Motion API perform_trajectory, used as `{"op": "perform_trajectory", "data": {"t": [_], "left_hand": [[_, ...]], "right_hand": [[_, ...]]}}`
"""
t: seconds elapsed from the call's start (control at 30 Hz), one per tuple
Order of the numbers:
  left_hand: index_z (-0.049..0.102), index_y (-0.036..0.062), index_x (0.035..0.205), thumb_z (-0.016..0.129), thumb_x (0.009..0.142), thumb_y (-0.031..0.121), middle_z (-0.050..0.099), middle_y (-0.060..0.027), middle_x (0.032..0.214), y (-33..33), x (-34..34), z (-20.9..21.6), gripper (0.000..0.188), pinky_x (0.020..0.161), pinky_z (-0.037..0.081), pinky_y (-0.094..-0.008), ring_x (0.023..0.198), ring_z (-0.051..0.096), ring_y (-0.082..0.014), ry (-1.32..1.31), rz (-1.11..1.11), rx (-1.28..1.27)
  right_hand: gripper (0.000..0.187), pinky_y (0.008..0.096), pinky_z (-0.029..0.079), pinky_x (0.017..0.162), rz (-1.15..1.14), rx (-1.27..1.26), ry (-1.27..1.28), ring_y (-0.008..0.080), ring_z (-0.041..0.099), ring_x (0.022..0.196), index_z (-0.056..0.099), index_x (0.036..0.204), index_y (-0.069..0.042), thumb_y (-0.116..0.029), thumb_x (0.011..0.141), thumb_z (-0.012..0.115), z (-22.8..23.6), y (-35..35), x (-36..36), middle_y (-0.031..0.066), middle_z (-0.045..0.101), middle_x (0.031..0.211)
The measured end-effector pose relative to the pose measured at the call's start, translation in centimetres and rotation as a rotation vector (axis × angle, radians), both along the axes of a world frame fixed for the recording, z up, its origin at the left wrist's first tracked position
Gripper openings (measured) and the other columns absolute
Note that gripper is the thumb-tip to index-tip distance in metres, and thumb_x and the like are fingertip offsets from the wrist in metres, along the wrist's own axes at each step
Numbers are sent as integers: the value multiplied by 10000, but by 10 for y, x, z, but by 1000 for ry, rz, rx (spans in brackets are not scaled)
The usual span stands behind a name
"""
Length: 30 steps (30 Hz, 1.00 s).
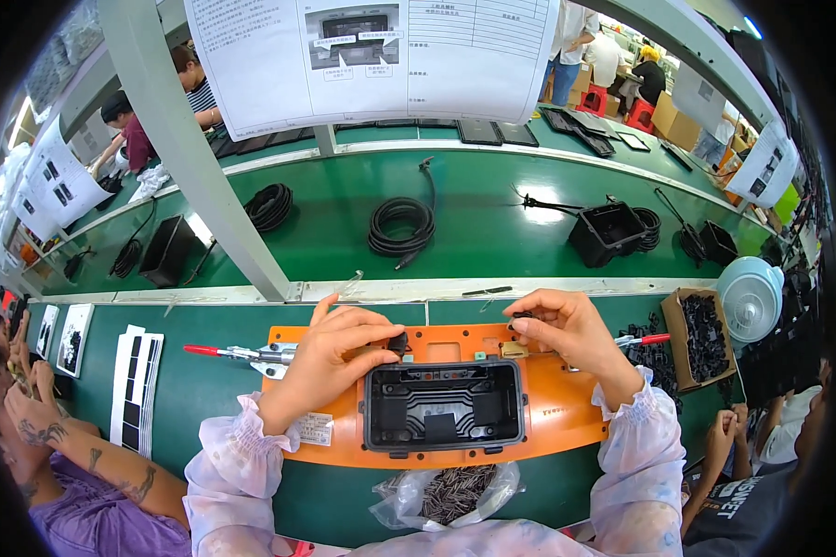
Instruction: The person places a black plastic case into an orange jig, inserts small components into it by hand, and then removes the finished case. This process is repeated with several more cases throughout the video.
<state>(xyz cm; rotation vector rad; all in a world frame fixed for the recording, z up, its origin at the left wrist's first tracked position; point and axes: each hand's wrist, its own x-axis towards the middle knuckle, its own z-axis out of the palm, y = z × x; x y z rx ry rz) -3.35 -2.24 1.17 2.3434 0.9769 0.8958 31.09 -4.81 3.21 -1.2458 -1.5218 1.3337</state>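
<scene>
A black rectangular plastic housing, its inside facing up, sits in an orange fixture plate. At the housing's upper left corner, my left hand pinches a small black part between thumb and fingers. My right hand is above the upper right corner, thumb and forefinger closed on another small black part. Fingers partly cover both parts, so their exact kind is unclear. Beside my hands are toggle clamps with red handles, one on the left and one on the right.
A plastic bag of screws lies in front of the fixture. To the right stand a cardboard box of black parts and a pale blue fan. Coiled black cables lie on the green conveyor behind. Co-workers sit on both sides.
</scene>
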Motion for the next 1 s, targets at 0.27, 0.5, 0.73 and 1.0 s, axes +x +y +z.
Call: {"op": "perform_trajectory", "data": {"t": [0.27, 0.5, 0.73, 1.0], "left_hand": [[757, 133, 1101, 811, 863, 203, 714, 0, 1081, -9, -2, 14, 254, 1197, 223, -592, 1115, 625, -214, 149, 1, 71], [764, 107, 1061, 845, 820, 202, 698, -26, 1053, -5, -1, 24, 272, 1192, 252, -589, 1062, 633, -249, 296, -51, 149], [754, 72, 1121, 849, 815, 202, 680, -74, 1059, -4, 0, 14, 346, 1053, 392, -500, 1085, 612, -271, 131, -45, -90], [743, 94, 1151, 830, 812, 252, 690, -15, 1137, -27, -4, 8, 384, 1139, 329, -620, 1118, 643, -224, 215, -73, 385]], "right_hand": [[183, 217, 559, 662, 0, 24, -1, 38, 645, 751, 721, 1133, -11, -104, 976, 723, 0, -1, 2, -1, 710, 849], [209, 226, 546, 701, 13, 5, -26, 49, 651, 792, 725, 1155, -20, -131, 977, 726, 2, -1, 5, 4, 723, 915], [197, 237, 553, 717, 21, 51, -8, 61, 660, 810, 727, 1159, -19, -113, 987, 705, 1, -2, 7, 2, 726, 940], [294, 257, 592, 763, 26, 21, 11, 90, 687, 894, 676, 1315, -48, -72, 1033, 601, -3, -3, 8, 38, 740, 1000]]}}
